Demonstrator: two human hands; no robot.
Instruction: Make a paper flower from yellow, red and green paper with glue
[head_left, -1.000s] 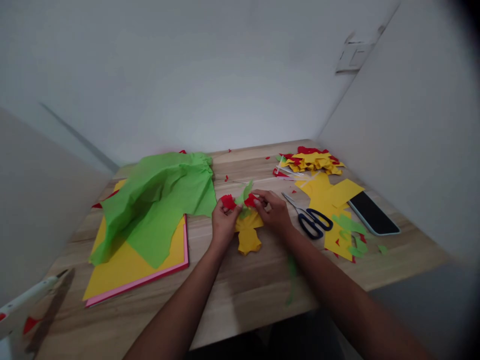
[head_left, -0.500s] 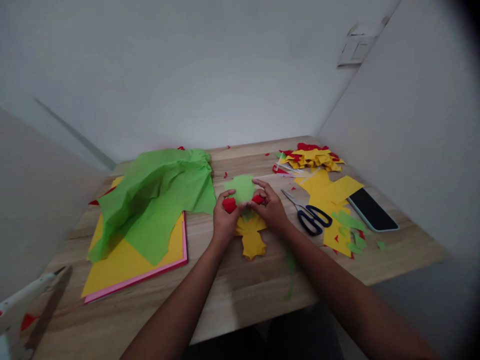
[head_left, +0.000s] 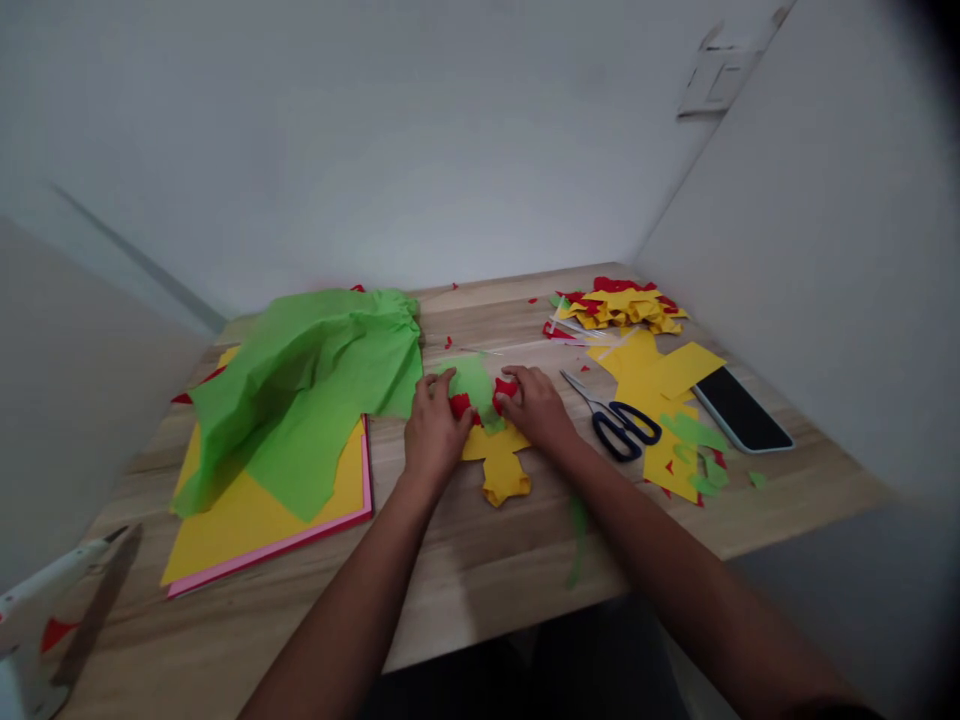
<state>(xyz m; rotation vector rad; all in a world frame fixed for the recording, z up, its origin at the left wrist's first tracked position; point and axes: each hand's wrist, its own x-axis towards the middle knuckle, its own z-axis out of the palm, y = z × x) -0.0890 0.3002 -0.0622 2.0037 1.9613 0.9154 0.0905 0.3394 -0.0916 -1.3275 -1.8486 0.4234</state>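
Observation:
My left hand [head_left: 433, 428] has its thumb and fingers curled round a crumpled red paper piece [head_left: 460, 404]. Opposite it, my right hand [head_left: 541, 408] pinches a second red piece [head_left: 503, 392] between thumb and fingertips. Between the hands lies a light green paper piece [head_left: 474, 376], partly covered by fingers. Just below, a yellow paper shape [head_left: 505, 472] with shaped, curled edges rests on the table; whether it is joined to the red and green pieces I cannot tell.
Scissors [head_left: 619, 425] lie right of my hands, near yellow offcuts [head_left: 637, 372], green scraps [head_left: 694, 432] and a phone [head_left: 744, 410]. Yellow and red crumpled pieces [head_left: 626, 308] are heaped behind. At left, green crepe paper [head_left: 322, 370] covers yellow sheets [head_left: 225, 535]; a glue gun [head_left: 56, 580] stands nearer.
My hands have moved slightly apart, the left one leftward. The green piece now sits lower and flatter between them, and more of the red and yellow paper shows.

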